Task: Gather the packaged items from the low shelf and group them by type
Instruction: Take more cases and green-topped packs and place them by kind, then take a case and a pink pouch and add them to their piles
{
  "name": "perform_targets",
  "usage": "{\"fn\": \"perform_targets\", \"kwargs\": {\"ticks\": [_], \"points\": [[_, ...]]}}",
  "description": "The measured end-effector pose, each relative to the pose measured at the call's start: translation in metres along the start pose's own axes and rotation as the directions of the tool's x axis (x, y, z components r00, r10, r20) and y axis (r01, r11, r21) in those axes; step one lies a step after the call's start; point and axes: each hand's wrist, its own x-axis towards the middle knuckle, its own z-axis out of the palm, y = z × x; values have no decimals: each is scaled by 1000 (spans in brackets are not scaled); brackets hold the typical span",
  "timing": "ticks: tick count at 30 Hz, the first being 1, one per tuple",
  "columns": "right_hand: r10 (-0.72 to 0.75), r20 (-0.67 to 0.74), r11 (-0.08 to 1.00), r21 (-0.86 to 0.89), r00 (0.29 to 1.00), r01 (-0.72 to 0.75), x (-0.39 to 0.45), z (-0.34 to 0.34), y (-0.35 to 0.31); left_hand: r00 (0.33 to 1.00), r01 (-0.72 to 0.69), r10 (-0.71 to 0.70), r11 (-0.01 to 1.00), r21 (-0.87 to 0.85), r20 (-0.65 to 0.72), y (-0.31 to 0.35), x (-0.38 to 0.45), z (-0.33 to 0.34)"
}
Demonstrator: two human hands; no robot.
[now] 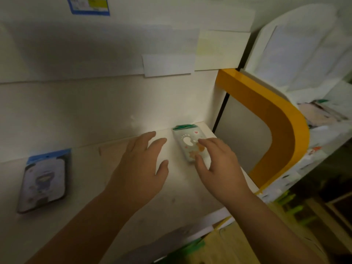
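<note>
A flat green-topped package [187, 140] with a white footprint and a red heart lies on the white low shelf [114, 159], near its right back corner. My right hand [217, 159] hovers over its near end, fingers spread and touching or almost touching it; I cannot tell which. My left hand [142, 164] is just left of the package, palm down, fingers apart, holding nothing. A blue-topped package [44, 180] with a cartoon figure lies flat at the far left of the shelf, well away from both hands.
The shelf's white back wall [104, 103] carries paper labels [168, 65]. A yellow curved side panel [276, 126] bounds the shelf on the right. Beyond it, another shelf unit [314, 149] holds several more packages. Green-topped items [291, 204] hang lower right.
</note>
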Motion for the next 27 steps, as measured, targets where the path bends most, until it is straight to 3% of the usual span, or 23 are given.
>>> {"fn": "perform_targets", "kwargs": {"ticks": [9,16,27], "points": [[-67,-36,993,-102,997,63,-21,-58,-8,998,-57,58,996,73,-10,36,2,-11],[-125,-267,992,-34,956,120,-43,-108,32,984,-154,164,978,138,-66,102,-1,-7],[-10,-150,993,-120,989,-8,-100,-216,172,954,-275,277,961,38,-110,280,-13,61]]}}
